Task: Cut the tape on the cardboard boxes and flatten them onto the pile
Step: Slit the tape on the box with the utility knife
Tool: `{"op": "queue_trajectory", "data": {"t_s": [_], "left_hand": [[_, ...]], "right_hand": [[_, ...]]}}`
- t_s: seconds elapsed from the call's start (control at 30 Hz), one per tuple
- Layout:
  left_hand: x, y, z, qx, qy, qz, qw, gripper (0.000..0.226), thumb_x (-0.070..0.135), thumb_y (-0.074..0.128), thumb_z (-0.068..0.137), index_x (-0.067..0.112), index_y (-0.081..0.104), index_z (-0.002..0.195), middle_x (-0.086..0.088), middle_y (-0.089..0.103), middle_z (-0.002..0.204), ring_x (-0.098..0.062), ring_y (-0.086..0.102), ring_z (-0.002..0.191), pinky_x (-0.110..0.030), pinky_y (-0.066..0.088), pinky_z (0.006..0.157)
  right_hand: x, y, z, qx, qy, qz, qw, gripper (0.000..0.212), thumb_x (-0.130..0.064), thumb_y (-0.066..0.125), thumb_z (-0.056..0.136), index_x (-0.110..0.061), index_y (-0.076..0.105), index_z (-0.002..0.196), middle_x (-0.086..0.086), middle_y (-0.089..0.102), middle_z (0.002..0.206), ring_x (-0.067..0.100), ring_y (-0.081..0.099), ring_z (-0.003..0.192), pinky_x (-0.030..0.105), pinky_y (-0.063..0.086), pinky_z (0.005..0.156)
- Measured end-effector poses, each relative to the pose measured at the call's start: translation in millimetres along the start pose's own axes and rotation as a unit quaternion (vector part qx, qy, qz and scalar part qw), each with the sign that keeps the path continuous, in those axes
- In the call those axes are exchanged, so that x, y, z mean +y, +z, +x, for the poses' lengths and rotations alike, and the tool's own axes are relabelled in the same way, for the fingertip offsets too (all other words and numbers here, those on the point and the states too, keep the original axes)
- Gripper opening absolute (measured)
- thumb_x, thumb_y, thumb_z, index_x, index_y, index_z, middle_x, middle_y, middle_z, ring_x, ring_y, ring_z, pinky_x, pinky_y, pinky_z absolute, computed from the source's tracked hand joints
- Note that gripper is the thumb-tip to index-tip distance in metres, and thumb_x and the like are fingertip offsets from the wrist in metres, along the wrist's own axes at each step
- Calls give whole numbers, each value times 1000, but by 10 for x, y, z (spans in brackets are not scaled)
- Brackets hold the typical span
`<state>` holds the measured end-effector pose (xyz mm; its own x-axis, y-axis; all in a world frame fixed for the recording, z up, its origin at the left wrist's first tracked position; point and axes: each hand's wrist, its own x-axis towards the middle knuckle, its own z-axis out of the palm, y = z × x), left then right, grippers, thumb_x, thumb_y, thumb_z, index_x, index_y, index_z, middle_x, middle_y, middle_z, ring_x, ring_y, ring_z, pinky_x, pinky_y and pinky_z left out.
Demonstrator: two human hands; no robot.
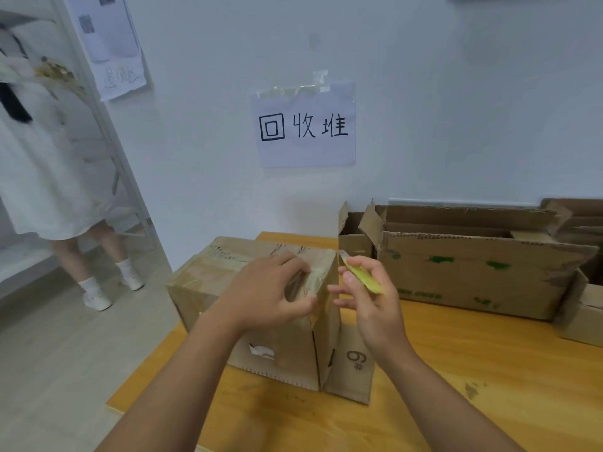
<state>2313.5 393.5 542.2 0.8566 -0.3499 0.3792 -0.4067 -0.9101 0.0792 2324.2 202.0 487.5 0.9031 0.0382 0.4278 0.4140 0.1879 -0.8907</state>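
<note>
A taped cardboard box [225,272] stands at the left end of the wooden table [456,370]. My left hand [264,291] rests on its top right corner, fingers curled under a strip of clear tape there. Just to the right, my right hand [365,298] holds a yellow-green utility knife [362,275], its blade pointing up and left near the box's upper right edge. One flap of the box marked "6#" [352,363] hangs down on the right side.
A long open carton with green print [466,275] lies behind my right hand, more opened boxes [580,308] at the far right. A paper sign [306,125] is taped to the wall. A person in a white dress [65,190] stands at left by a metal rack.
</note>
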Motion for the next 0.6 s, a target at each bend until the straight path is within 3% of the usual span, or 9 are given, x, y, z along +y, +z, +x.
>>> {"op": "queue_trajectory", "data": {"t_s": [0.1, 0.17, 0.33, 0.37, 0.5, 0.6], "left_hand": [[82, 59, 43, -9, -32, 5, 999, 60, 65, 35, 73, 27, 54, 116, 15, 52, 105, -6, 49, 82, -20, 36, 65], [110, 110, 41, 3, -43, -3, 999, 55, 60, 30, 75, 26, 52, 113, 13, 50, 101, -9, 48, 83, -23, 36, 66], [95, 126, 74, 14, -47, -52, 997, 36, 43, 23, 80, 27, 47, 102, 10, 49, 94, -7, 41, 83, -27, 32, 72], [89, 125, 85, 10, -41, -51, 998, 32, 41, 25, 81, 28, 45, 100, 11, 47, 92, -6, 40, 83, -25, 30, 71], [66, 112, 104, -16, -29, -63, 998, 24, 36, 32, 82, 31, 43, 102, 14, 47, 93, 0, 43, 87, -15, 30, 70], [62, 102, 128, -29, -39, -86, 995, 26, 37, 31, 81, 32, 44, 104, 16, 49, 94, -1, 44, 86, -19, 32, 69]], "right_hand": [[62, -51, 35, -10, -5, -29, 1000, 9, -25, 64, 95, -30, 70, 92, -2, 71, 93, 24, 71, 92, 45, 60, 77], [116, -55, 14, -20, -16, -60, 998, 10, -31, 61, 93, -32, 71, 93, -5, 71, 95, 19, 69, 96, 47, 58, 85], [175, -29, 23, -40, -18, -93, 995, 28, -35, 56, 92, -48, 57, 117, -28, 64, 106, 2, 63, 99, 17, 52, 78], [172, -46, 47, -37, -13, -87, 995, 26, -36, 58, 91, -48, 58, 115, -26, 64, 105, 4, 63, 98, 21, 53, 79], [143, -208, 125, -60, -19, -79, 995, 15, -39, 62, 87, -38, 67, 101, -4, 69, 96, 24, 66, 88, 55, 55, 78], [110, -339, 163, -87, -17, -86, 992, 15, -40, 61, 84, -37, 68, 97, 0, 68, 94, 35, 66, 88, 61, 53, 74]]}}
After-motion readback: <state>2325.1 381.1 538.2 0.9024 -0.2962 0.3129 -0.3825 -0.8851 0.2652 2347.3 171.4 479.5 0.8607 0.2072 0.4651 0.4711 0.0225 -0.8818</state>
